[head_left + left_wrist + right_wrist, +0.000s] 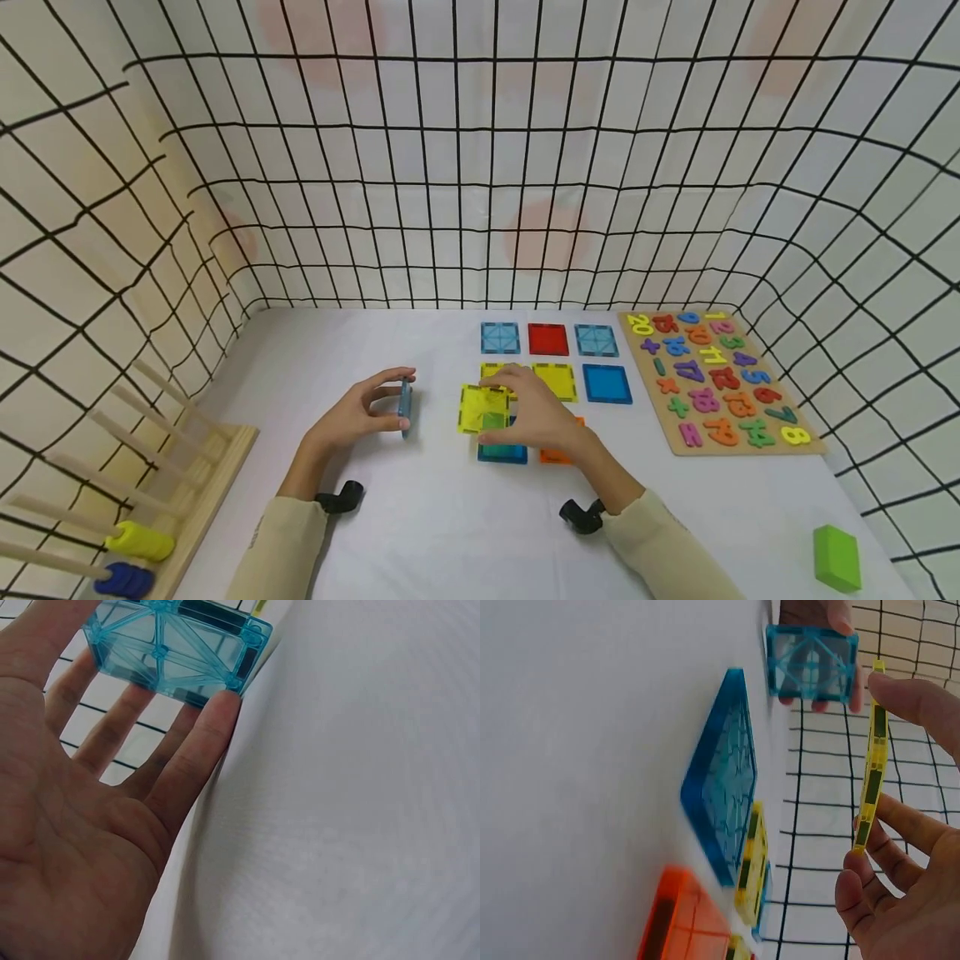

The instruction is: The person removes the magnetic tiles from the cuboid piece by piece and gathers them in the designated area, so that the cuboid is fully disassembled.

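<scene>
My left hand (352, 417) holds a light blue see-through magnetic tile (405, 408) on edge between thumb and fingers, left of the tile group. In the left wrist view this tile (161, 649) shows ribs crossing at its middle. My right hand (536, 412) pinches a yellow magnetic tile (472, 408) by its edges. In the head view it overlaps a blue tile (502, 454) lying on the table and another yellow tile (493, 369). The right wrist view shows the held yellow tile (873, 765) edge-on, apart from the table. My right hand partly hides an orange tile (555, 457).
Behind lie light blue (500, 337), red (547, 339) and light blue (596, 341) tiles; yellow (555, 382) and blue (607, 384) tiles lie nearer. A number board (720, 383) and green block (836, 558) are right, a wooden peg rack (217, 475) left. Black wire grid (491, 183) encloses the table.
</scene>
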A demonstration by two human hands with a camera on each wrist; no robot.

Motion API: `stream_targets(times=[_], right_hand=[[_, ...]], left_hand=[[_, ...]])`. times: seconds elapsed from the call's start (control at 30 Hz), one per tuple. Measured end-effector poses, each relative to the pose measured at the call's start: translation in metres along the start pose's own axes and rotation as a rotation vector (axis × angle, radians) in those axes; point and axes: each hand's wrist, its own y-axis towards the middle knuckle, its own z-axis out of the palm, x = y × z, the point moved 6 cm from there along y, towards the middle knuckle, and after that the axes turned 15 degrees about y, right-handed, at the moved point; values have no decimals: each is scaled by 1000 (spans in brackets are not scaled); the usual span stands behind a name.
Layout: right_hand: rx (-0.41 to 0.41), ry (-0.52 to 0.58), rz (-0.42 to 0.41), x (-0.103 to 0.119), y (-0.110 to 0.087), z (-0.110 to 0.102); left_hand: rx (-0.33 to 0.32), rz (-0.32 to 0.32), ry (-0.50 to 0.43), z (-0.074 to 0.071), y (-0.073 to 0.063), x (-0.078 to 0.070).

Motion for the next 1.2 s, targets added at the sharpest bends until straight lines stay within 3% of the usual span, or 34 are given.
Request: stream_targets(times=[0.27, 0.7, 0.97, 1.2], right_hand=[[-20, -12, 0, -21, -22, -35], [-54, -68, 60, -60, -57, -79], [-80, -122, 45, -80, -74, -94], [-83, -125, 54, -95, -84, -103]], left_hand=[[4, 30, -18, -1, 0, 2], [2, 7, -1, -1, 2, 4], [3, 7, 3, 1, 3, 5], [20, -9, -60, 3, 2, 3]])
